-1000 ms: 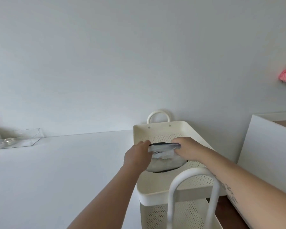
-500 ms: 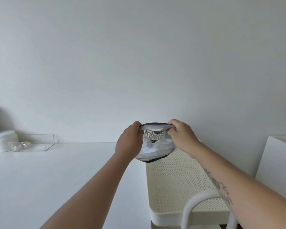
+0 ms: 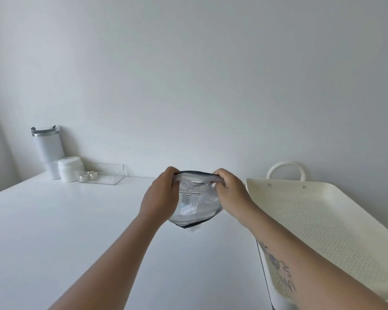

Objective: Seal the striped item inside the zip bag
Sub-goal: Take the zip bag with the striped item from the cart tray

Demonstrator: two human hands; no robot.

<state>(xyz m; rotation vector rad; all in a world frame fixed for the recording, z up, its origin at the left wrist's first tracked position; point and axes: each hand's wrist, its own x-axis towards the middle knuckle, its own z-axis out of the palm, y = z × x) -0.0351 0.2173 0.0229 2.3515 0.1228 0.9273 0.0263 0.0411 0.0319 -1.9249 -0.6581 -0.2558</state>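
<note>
— Fingers of both hands are pinched shut on the bag's (image 3: pixel 196 206) top edge: the left hand (image 3: pixel 160 198) grips one end of the zip strip, the right hand (image 3: pixel 230 193) the other, and the bag hangs between them above the table (image 3: pixel 54 231).

— And the striped item (image 3: pixel 194 189)?

— Already inside. It sits just below the strip, between the two sets of fingertips, showing through the clear plastic.

— So is it sealed?

— I can't tell. The strip runs flat from one pinch to the other, which suggests the mouth is drawn closed, but whether the zip is pressed along its whole run doesn't show from here.

— What's left, then?

— I'd judge only the sealing: run the fingers along the strip from end to end, check that it holds, and set the bag down. The cart tray (image 3: pixel 323 220) is just beside the right hand.
</note>
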